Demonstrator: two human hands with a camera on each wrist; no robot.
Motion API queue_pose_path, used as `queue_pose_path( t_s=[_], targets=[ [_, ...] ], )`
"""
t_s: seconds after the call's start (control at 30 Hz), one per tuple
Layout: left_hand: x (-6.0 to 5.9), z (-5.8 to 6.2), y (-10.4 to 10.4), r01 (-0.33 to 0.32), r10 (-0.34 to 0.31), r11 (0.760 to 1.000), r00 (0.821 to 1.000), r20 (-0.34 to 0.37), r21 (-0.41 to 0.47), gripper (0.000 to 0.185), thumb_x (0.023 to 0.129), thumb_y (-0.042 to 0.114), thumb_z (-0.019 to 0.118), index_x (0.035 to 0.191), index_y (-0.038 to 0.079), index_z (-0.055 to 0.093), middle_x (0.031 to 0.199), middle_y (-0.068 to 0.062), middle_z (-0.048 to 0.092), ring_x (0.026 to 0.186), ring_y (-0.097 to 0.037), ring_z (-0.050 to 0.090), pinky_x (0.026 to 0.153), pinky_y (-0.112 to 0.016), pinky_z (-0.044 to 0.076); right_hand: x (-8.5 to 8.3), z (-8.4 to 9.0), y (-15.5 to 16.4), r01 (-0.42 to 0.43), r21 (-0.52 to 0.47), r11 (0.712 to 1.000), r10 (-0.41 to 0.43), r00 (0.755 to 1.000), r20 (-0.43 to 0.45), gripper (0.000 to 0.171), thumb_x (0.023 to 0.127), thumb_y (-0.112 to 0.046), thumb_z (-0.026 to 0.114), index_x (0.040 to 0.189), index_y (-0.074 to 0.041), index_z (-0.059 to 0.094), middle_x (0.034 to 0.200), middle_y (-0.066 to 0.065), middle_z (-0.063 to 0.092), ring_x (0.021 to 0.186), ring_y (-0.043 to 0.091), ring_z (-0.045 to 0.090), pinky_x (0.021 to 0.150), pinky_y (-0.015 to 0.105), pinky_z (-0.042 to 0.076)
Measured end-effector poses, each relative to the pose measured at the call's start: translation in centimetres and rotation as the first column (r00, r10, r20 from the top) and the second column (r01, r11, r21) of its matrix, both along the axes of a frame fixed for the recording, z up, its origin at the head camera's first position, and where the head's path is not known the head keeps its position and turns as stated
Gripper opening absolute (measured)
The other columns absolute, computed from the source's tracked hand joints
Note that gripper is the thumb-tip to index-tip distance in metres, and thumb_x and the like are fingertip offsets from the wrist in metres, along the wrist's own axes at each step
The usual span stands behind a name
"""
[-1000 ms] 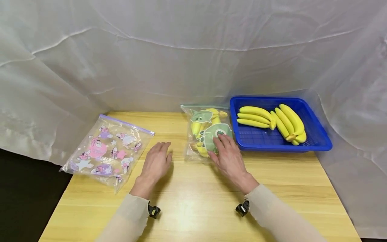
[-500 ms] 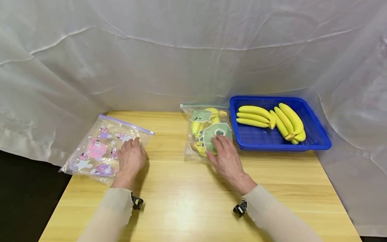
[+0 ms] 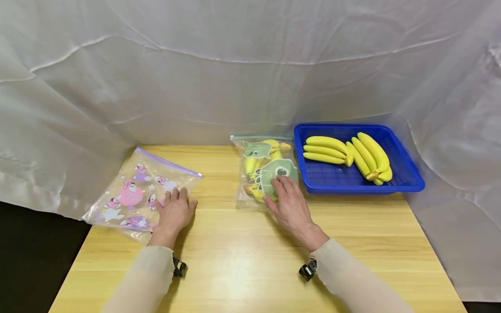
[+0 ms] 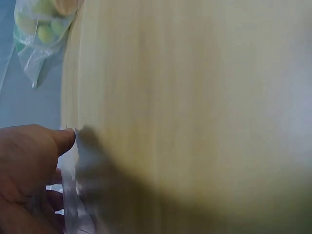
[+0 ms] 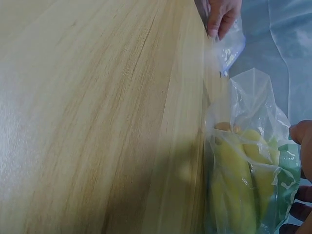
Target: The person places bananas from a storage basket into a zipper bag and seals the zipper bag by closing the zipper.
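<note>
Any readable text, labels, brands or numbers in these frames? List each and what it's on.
No readable text in any view.
Clear zip bag with pink cartoon prints, under the left hand: pictures only, no words legible.
Clear zip bag with green cartoon prints holding bananas, under the right hand: pictures only.
Blue plastic basket: no label visible.

A pale yellow wooden worktop (image 3: 250, 261) with straight grain carries three things. At its left edge lies a flat clear zip bag printed with pink cartoon figures (image 3: 133, 193), partly overhanging; near the back middle lies a clear zip bag with green prints, filled with yellow bananas (image 3: 260, 167). Just beside that, at the right rear, stands a blue plastic mesh basket (image 3: 407, 174) holding two bunches of yellow bananas (image 3: 348, 152).
</note>
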State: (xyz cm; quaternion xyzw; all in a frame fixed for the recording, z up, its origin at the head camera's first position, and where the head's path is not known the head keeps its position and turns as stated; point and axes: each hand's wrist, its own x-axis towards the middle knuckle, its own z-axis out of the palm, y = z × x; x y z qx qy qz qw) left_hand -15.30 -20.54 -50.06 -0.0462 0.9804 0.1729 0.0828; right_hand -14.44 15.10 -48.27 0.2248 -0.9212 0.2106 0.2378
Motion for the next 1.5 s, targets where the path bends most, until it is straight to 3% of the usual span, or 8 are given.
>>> queue_pose_path(
  t_s=[0.33,0.57,0.67,0.8,0.93,1.07,1.23,1.5],
  targets=[
    [3.2,0.1,1.4,0.196,-0.193,0.98,0.979,-0.067,0.033,0.051,0.111,0.034,0.05,0.153,0.005,0.052,0.163,-0.025,0.041,0.153,-0.05,0.032,0.12,-0.078,0.013,0.2,0.4,-0.2,0.014,0.003,1.0,-0.014,0.997,0.071,0.055,0.097,-0.031,0.076,0.137,0.003,0.061,0.144,0.028,0.058,0.135,0.045,0.053,0.116,0.055,0.043],
    [5.1,0.8,1.2,0.293,-0.276,0.95,0.95,-0.149,0.111,0.03,0.108,0.023,0.057,0.13,0.008,0.072,0.14,-0.016,0.069,0.141,-0.044,0.054,0.122,-0.07,0.023,0.2,0.4,-0.2,0.008,0.001,1.0,-0.008,0.998,0.06,0.054,0.097,-0.031,0.076,0.136,0.003,0.061,0.143,0.028,0.058,0.135,0.045,0.053,0.115,0.056,0.044],
    [5.4,1.1,0.8,0.298,-0.279,0.942,0.951,-0.137,0.152,0.029,0.108,0.025,0.059,0.127,0.01,0.074,0.126,-0.01,0.076,0.131,-0.039,0.064,0.125,-0.062,0.027,0.2,0.4,-0.2,0.009,0.002,1.0,-0.009,0.999,0.034,0.054,0.096,-0.03,0.077,0.135,0.003,0.062,0.142,0.028,0.059,0.134,0.046,0.053,0.115,0.056,0.044],
    [5.5,1.4,0.4,0.27,-0.256,0.948,0.962,-0.099,0.17,0.025,0.107,0.031,0.06,0.121,0.017,0.075,0.102,0.0,0.079,0.095,-0.024,0.073,0.103,-0.05,0.052,0.0,0.5,-0.5,0.01,0.01,1.0,-0.011,1.0,0.016,0.054,0.095,-0.032,0.078,0.134,0.002,0.062,0.141,0.027,0.059,0.133,0.046,0.054,0.114,0.056,0.045],
    [5.3,1.7,0.2,0.224,-0.211,0.964,0.973,-0.098,0.146,0.018,0.106,0.027,0.06,0.112,0.017,0.074,0.089,0.004,0.074,0.078,-0.012,0.064,0.077,-0.042,0.055,0.0,0.8,-0.9,0.008,0.022,1.0,-0.008,1.0,0.027,0.055,0.096,-0.034,0.077,0.136,0.001,0.062,0.141,0.026,0.059,0.133,0.045,0.054,0.113,0.056,0.045],
    [5.0,1.9,1.1,0.183,-0.159,0.977,0.968,-0.195,0.113,0.021,0.105,0.019,0.058,0.115,0.009,0.073,0.095,-0.005,0.074,0.087,-0.024,0.068,0.083,-0.048,0.056,0.0,0.9,-1.1,0.016,0.032,0.999,-0.017,0.999,0.041,0.057,0.096,-0.036,0.076,0.137,0.001,0.061,0.142,0.025,0.059,0.134,0.045,0.054,0.115,0.056,0.044],
    [4.5,1.4,2.8,0.118,-0.079,0.987,0.944,-0.32,0.106,0.031,0.102,0.011,0.056,0.128,-0.001,0.068,0.128,-0.026,0.067,0.126,-0.047,0.058,0.112,-0.057,0.043,-0.1,0.7,-1.3,0.028,0.054,0.998,-0.031,0.998,0.062,0.059,0.096,-0.036,0.076,0.139,0.0,0.059,0.144,0.026,0.058,0.136,0.045,0.053,0.116,0.056,0.043],
    [4.3,0.2,4.1,0.051,-0.037,0.995,0.986,-0.161,0.083,0.047,0.111,0.022,0.044,0.152,0.0,0.049,0.157,-0.03,0.046,0.149,-0.057,0.035,0.121,-0.073,0.023,-0.1,0.0,-1.7,0.038,0.078,0.996,-0.043,0.997,0.068,0.063,0.093,-0.036,0.08,0.139,0.002,0.059,0.142,0.026,0.059,0.137,0.045,0.053,0.119,0.054,0.04]
  ],
)
